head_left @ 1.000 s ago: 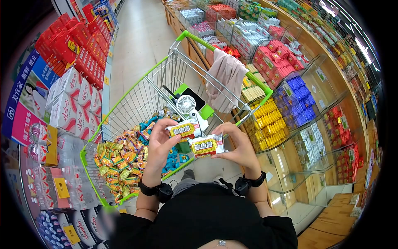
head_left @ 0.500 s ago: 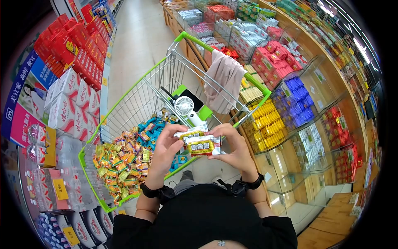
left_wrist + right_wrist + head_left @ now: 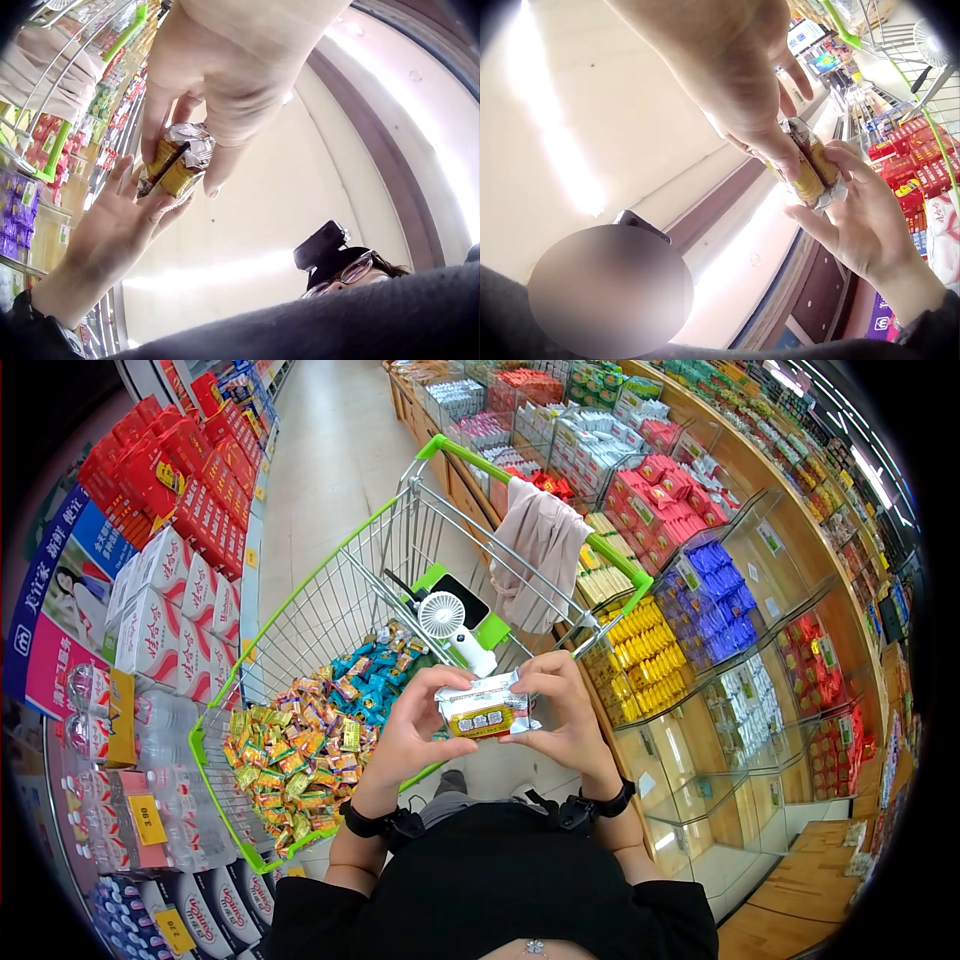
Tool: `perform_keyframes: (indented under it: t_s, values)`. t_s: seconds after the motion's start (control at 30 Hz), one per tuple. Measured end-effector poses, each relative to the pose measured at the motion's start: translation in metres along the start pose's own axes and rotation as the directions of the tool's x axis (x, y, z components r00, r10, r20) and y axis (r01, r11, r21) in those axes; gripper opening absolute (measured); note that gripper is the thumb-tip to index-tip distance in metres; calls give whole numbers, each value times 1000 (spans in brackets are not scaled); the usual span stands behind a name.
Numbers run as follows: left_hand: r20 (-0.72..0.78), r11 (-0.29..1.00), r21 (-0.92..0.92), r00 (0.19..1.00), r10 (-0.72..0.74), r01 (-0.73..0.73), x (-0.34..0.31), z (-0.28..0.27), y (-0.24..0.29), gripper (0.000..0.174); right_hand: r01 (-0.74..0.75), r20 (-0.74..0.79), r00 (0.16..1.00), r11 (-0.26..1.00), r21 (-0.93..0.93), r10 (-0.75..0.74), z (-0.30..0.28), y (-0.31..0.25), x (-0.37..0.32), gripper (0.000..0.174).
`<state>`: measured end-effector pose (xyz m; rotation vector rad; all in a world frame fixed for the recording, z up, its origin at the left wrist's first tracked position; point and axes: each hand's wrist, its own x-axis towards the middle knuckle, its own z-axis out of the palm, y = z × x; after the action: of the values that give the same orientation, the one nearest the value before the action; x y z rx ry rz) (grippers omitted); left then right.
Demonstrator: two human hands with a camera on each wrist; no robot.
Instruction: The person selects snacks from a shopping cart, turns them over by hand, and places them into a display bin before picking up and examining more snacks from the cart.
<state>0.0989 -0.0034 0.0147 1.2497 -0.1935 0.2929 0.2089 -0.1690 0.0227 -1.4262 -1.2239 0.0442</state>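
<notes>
Two small wrapped snack packets (image 3: 487,722), white and yellow with dark lettering, are held together in front of the person's body, above the trolley's near side. The left hand (image 3: 418,725) grips them at their left end, thumb below and fingers above. At the right end the right hand (image 3: 562,712) pinches them the same way. In the left wrist view both yellow packets (image 3: 178,177) lie flat against each other between the hands. The right wrist view shows the pair (image 3: 808,184) edge-on, the right thumb along one side and left fingers on the other.
A green-rimmed shopping trolley (image 3: 300,595) holds many small wrapped sweets (image 3: 300,745), a white handheld fan (image 3: 445,618) and a dark-screened device (image 3: 463,596). Pink cloth (image 3: 540,550) hangs over its handle. Snack bins (image 3: 640,660) line the right; boxes (image 3: 165,630) and bottles stand left.
The packets, held apart side by side a second ago, have come together into one stack. Both hands have drawn closer to each other; the trolley has barely shifted in view.
</notes>
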Motion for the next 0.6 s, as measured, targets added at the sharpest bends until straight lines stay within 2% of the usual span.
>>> perform_keyframes:
  t_s: [0.2, 0.43, 0.5, 0.6]
  values:
    - [-21, 990, 131, 999, 47, -44, 3, 0, 1, 51, 24, -1, 1000, 1000, 3, -24, 1, -3, 4, 49]
    - [-39, 979, 189, 995, 86, -78, 5, -1, 2, 47, 44, -13, 999, 999, 3, -44, 1, 1, 5, 52]
    - [-42, 970, 221, 993, 113, -101, 6, -2, 4, 44, -50, -55, 997, 995, 82, 55, 1, 3, 2, 58]
    - [-28, 967, 230, 993, 116, -107, 6, -2, 7, 42, -93, -67, 992, 980, 173, 106, 0, 3, 2, 66]
